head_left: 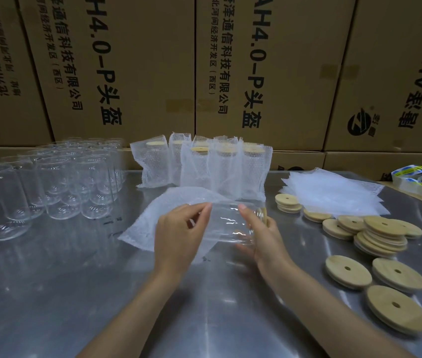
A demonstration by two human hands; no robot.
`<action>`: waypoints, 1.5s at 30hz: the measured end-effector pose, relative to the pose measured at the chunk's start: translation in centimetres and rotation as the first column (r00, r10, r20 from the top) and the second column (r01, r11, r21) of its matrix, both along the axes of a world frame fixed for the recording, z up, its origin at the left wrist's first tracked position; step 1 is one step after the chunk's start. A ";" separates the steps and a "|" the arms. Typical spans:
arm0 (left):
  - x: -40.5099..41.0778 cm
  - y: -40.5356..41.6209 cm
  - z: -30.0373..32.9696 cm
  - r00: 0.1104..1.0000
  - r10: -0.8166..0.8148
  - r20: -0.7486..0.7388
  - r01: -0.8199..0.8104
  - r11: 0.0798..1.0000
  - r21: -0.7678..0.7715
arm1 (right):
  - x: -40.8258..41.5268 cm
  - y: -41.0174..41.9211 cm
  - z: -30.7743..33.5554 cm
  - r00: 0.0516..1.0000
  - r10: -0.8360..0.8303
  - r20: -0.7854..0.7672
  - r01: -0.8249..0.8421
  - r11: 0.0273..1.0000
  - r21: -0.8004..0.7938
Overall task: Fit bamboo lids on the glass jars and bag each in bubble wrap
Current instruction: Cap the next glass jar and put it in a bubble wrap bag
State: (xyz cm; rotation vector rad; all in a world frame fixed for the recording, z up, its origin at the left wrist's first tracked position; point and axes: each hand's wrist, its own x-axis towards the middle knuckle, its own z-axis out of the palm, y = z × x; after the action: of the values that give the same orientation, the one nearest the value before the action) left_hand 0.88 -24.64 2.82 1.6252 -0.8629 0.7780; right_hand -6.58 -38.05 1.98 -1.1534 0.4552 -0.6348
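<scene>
Head view is all I have, so I read everything from it: my right hand (261,236) is wrapped around a clear glass jar (230,223) held on its side above the table, fingers curled under it and thumb on top; a round bamboo lid (264,215) already seems to sit on the end toward my right, so I judge the jar is turned base-first toward the bag; my left hand (179,233) pinches the edge of a white bubble-wrap pouch (148,223) between thumb and fingertips, apparently to hold its mouth open at the jar's base, though the glass and plastic blur together there and I cannot tell whether the base is inside yet; bare clear glass jars (57,182) stand upright in rows to the left, near at hand for picking; finished jars in bubble-wrap bags (204,166) stand at the back, out of the way; a stack of flat bubble-wrap pouches (333,192) and loose bamboo lids with centre holes (380,233) lie to the right on the steel table (49,293), handy for my right hand; brown cardboard cartons (269,60) wall off the rear.
</scene>
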 end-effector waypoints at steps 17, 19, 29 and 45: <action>4.7 3.5 0.3 0.743 0.165 -0.649 -0.161 0.985 0.066 | -0.5 -1.7 -0.2 0.999 0.041 -0.025 -0.036 0.984 0.175; 5.0 3.6 -0.2 0.564 -0.042 -0.825 0.011 0.999 -0.044 | -0.4 -1.8 -0.3 0.999 0.038 -0.031 -0.033 0.986 0.165; 3.3 2.3 -0.8 0.533 -0.378 -0.757 0.470 0.876 -0.107 | -0.2 -1.5 0.0 0.987 0.156 -0.039 -0.153 0.986 0.070; 2.5 1.5 -1.0 0.211 -0.638 -0.740 0.502 0.721 -0.478 | -0.8 -1.5 1.1 0.988 0.092 0.127 -0.110 0.984 0.141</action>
State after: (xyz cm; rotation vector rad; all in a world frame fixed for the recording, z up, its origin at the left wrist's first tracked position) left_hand 3.34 -23.14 1.85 1.1435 -0.5111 -0.5834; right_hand -7.42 -39.58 3.11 -0.9854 0.3337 -0.5688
